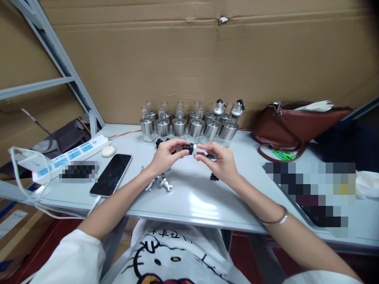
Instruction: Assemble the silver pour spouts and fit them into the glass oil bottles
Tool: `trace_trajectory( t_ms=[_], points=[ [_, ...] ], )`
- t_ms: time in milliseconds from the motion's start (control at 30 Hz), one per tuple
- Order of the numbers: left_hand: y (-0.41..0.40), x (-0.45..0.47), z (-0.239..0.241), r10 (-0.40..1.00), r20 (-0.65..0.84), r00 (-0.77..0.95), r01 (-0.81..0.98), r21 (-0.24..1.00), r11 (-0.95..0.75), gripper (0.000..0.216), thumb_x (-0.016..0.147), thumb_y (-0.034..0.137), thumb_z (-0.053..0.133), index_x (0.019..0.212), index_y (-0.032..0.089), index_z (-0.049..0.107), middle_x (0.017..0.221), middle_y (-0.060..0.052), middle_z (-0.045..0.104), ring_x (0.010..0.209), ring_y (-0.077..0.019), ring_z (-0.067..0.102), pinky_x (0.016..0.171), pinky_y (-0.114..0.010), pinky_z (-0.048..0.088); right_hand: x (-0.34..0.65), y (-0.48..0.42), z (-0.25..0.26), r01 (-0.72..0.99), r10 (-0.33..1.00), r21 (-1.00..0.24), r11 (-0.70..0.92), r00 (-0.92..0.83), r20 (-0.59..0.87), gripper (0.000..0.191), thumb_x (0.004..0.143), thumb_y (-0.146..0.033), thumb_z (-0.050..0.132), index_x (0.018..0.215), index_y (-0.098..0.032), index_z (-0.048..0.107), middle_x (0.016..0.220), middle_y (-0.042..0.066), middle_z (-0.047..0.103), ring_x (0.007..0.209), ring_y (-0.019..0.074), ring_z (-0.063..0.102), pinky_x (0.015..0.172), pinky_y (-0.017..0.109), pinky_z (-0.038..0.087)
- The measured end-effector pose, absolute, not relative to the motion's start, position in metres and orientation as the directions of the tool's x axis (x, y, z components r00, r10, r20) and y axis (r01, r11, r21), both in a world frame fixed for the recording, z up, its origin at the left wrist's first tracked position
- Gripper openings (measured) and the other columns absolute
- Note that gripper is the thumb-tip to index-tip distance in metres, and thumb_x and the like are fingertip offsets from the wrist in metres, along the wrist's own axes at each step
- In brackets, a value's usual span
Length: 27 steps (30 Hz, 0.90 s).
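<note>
Above the middle of the table, both hands hold one bottle pourer (194, 149) with a silver collar and a black ribbed stopper. The fingers of my left hand (168, 154) pinch it at the black stopper end. My right hand (222, 161) is closed round the silver spout end and partly covers it. Loose silver spouts (163, 182) lie below my left hand, with black parts (160, 142) behind it. Small black pieces (213, 177) lie under my right hand. Behind stand several glass bottles with metal sleeves (179, 127); two carry pourers (237, 110).
A phone (111, 175) on a cable, a white power strip (74, 156) and a round white object (108, 151) occupy the table's left. On the right are a brown bag (275, 124) and a blurred-out flat item (308, 193). A cardboard wall (177, 59) closes the back.
</note>
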<state>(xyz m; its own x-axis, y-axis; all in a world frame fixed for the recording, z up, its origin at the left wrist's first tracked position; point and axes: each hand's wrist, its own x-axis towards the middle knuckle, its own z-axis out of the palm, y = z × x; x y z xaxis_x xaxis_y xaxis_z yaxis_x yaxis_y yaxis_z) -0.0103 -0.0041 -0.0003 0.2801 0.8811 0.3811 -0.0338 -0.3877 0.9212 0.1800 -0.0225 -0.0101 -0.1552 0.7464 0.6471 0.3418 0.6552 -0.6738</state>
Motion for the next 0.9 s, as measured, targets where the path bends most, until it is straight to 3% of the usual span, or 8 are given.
trace_trajectory(
  t_ms=[200,367,600,733,800,900],
  points=[
    [-0.006,-0.008,-0.001,0.871,0.387,0.304,-0.072,0.92,-0.384,0.03,0.066,0.035,0.076,0.086,0.015,0.067,0.083,-0.004,0.069,0.073,-0.0129,0.063,0.074,-0.028,0.051,0.178,-0.02,-0.015,0.211,0.81,-0.782,0.586,-0.169,0.561,0.03,0.072,-0.047,0.071,0.085,-0.022,0.062,0.068,0.0,0.063,0.059,0.0159,0.061,0.06,0.031,0.052],
    [-0.003,-0.006,-0.009,0.876,0.369,0.309,-0.097,0.929,-0.357,0.031,0.066,0.037,0.076,0.086,0.015,0.066,0.076,-0.002,0.066,0.067,-0.012,0.06,0.07,-0.027,0.049,0.177,-0.017,-0.02,0.233,0.816,-0.783,0.577,-0.152,0.557,0.032,0.068,-0.047,0.074,0.084,-0.022,0.063,0.074,0.002,0.065,0.066,0.017,0.061,0.065,0.032,0.053],
    [-0.007,-0.004,-0.012,0.794,0.563,0.229,0.227,0.762,-0.606,0.014,0.077,0.025,0.065,0.089,0.018,0.067,0.084,-0.003,0.062,0.073,-0.0126,0.056,0.068,-0.025,0.045,0.176,-0.011,-0.023,0.191,0.821,-0.8,0.569,-0.191,0.538,0.029,0.072,-0.044,0.071,0.086,-0.021,0.062,0.082,0.003,0.065,0.075,0.0178,0.063,0.072,0.035,0.052],
    [-0.012,-0.006,-0.003,0.763,0.605,0.228,0.321,0.693,-0.645,0.013,0.079,0.025,0.063,0.09,0.018,0.065,0.084,-0.003,0.062,0.071,-0.013,0.055,0.069,-0.026,0.044,0.177,-0.015,-0.01,0.356,0.735,-0.656,0.665,-0.162,0.658,0.021,0.075,-0.037,0.069,0.091,-0.023,0.068,0.098,0.007,0.06,0.09,0.0205,0.059,0.073,0.035,0.051],
    [-0.013,-0.006,-0.001,0.744,0.62,0.247,0.398,0.636,-0.662,0.012,0.08,0.027,0.063,0.089,0.018,0.064,0.082,-0.002,0.062,0.075,-0.0146,0.055,0.072,-0.028,0.043,0.177,-0.017,-0.007,0.428,0.713,-0.603,0.673,-0.158,0.683,0.021,0.073,-0.036,0.071,0.089,-0.023,0.069,0.09,0.006,0.057,0.08,0.0182,0.057,0.068,0.033,0.05],
    [-0.012,-0.007,-0.002,0.712,0.639,0.293,0.472,0.551,-0.688,0.012,0.082,0.028,0.062,0.088,0.018,0.062,0.08,-0.002,0.061,0.079,-0.0166,0.056,0.076,-0.029,0.042,0.176,-0.018,-0.009,0.399,0.778,-0.68,0.614,-0.167,0.605,0.02,0.076,-0.037,0.068,0.086,-0.02,0.067,0.069,0.0,0.056,0.06,0.0128,0.051,0.058,0.029,0.046]
  ],
)
